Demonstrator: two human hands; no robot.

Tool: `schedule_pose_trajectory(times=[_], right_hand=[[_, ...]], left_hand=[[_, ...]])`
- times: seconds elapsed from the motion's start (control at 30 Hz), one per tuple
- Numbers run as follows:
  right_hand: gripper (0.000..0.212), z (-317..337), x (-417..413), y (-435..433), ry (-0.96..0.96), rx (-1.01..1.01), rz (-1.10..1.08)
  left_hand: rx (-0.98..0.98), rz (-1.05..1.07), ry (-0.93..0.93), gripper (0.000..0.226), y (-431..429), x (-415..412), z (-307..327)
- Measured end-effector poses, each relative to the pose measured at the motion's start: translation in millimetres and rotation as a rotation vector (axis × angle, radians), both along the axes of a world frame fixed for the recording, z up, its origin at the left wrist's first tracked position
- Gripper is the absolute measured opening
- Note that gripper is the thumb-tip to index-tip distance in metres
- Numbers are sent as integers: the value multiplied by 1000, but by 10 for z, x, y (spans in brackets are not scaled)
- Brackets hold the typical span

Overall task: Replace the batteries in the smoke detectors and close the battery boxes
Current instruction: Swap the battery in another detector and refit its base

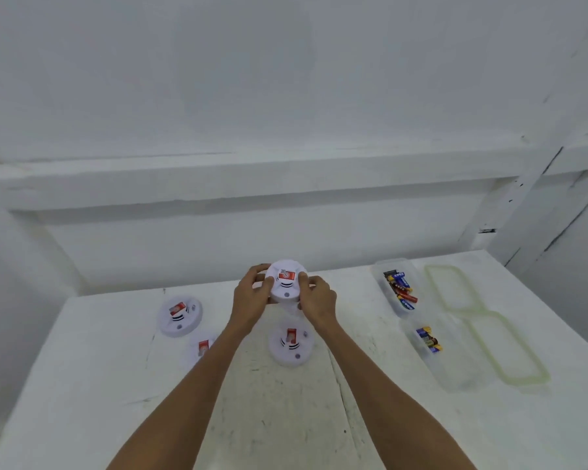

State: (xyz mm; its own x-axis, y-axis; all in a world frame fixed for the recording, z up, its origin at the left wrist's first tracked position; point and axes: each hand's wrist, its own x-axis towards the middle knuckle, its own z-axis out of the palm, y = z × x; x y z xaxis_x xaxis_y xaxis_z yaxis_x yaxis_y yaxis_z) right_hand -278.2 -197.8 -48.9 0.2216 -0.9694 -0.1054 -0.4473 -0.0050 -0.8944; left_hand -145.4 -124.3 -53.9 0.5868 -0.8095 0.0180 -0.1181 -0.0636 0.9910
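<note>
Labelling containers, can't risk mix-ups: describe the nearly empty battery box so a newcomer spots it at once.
On the white table, two clear plastic boxes lie along the right side, beside two green-rimmed lids. Take the nearer box, closest to the person. It holds only a small clump of batteries at its far end, while the farther box is packed with them.

White table (82, 368) carries three smoke detectors (180, 317), two battery boxes (411, 269) (lids (454, 290) beside).
</note>
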Motion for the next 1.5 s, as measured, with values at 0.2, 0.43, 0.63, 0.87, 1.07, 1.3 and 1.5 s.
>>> schedule_pose_trajectory(times=[0.2,0.43,0.63,0.87,1.07,1.3,1.5], right_hand=[[36,-182,732,103,65,67,71],[45,-422,1034,198,307,46,227],[46,-467,1089,219,332,55,267],[31,-285,931,192,337,7,290],[21,-3,557,50,257,-117,233],[21,-3,112,-138,273,-155,174],[30,-115,-189,-234,393,-181,211]], left_hand=[[110,77,-38,24,266,652,-204],[272,55,-224,24,500,935,-445],[405,-62,-378,37,474,986,-399],[387,-23,-433,54,443,929,-369],[366,-4,-445,42,249,792,-260],[312,-101,-549,42,67,484,-235],[328,-270,-655,48,-148,236,-295]])
